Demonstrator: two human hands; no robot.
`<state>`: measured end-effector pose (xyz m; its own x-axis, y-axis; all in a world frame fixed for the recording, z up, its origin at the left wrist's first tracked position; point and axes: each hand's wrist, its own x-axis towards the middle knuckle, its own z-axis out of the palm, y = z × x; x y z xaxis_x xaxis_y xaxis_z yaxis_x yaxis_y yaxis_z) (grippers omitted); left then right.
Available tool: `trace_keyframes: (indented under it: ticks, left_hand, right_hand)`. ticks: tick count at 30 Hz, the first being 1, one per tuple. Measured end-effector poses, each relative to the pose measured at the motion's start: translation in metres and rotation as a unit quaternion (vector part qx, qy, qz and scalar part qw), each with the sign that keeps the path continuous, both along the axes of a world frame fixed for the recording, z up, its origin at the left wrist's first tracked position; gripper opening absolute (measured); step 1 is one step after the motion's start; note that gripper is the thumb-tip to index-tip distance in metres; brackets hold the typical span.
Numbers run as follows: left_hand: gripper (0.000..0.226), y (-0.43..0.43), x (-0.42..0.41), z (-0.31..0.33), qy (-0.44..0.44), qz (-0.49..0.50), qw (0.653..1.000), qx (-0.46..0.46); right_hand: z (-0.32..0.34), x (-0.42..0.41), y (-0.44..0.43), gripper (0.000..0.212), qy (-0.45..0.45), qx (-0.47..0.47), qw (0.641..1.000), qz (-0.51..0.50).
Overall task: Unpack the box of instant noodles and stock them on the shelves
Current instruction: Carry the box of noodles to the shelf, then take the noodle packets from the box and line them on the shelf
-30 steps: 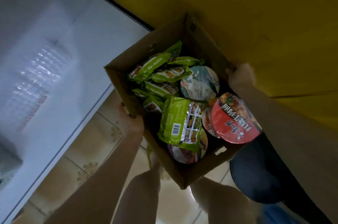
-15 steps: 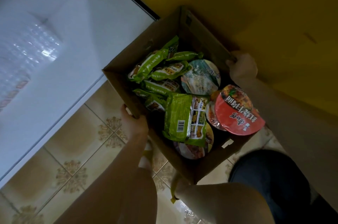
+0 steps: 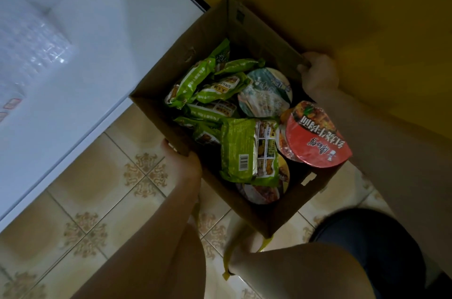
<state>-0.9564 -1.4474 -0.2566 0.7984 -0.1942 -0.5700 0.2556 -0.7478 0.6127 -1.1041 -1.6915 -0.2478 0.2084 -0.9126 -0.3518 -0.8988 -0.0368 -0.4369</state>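
Hands grip opposite walls of an open brown cardboard box [image 3: 254, 210]: left hand [image 3: 183, 164] curled under, right hand [image 3: 318, 76] clutching the rim; green noodle packets [image 3: 242, 149] and a red-lidded noodle cup [image 3: 315, 135] lie inside.

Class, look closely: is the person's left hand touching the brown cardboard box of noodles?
Touching. The head view shows the left hand gripping the left wall of the brown cardboard box, with no gap between them.

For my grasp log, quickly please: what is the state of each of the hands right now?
Left hand: closed, gripping the left wall of the cardboard box.
Right hand: closed, gripping the box's right rim.
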Motion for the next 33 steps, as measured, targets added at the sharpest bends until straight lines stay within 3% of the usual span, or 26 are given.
trace_keyframes:
  ticks: [12, 17, 20, 25, 29, 33]
  left_hand:
    - [0.051, -0.002, -0.003, 0.011, -0.002, -0.047, 0.999, 0.026]
    - [0.048, -0.007, -0.005, 0.033, -0.003, -0.142, 0.988, 0.062]
    - [0.057, -0.008, -0.012, 0.058, -0.023, -0.267, 0.958, 0.1]
    - [0.043, -0.008, -0.021, 0.121, -0.054, -0.453, 0.882, 0.115]
    - [0.037, -0.006, -0.011, 0.167, -0.077, -0.515, 0.846, 0.114]
    - [0.038, -0.009, 0.015, 0.187, -0.084, -0.534, 0.833, 0.123]
  right_hand:
    - [0.005, 0.002, -0.008, 0.028, 0.037, 0.031, 0.999, 0.024]
    - [0.029, 0.002, 0.007, 0.033, 0.031, 0.015, 0.999, 0.025]
    - [0.049, -0.003, 0.023, 0.032, 0.025, 0.022, 0.999, 0.025]
    - [0.095, -0.013, 0.044, 0.034, -0.001, 0.06, 0.998, 0.014]
    - [0.136, -0.016, 0.06, 0.033, -0.02, 0.075, 0.997, -0.01]
    - [0.163, -0.006, 0.085, 0.034, -0.02, 0.075, 0.997, -0.021]
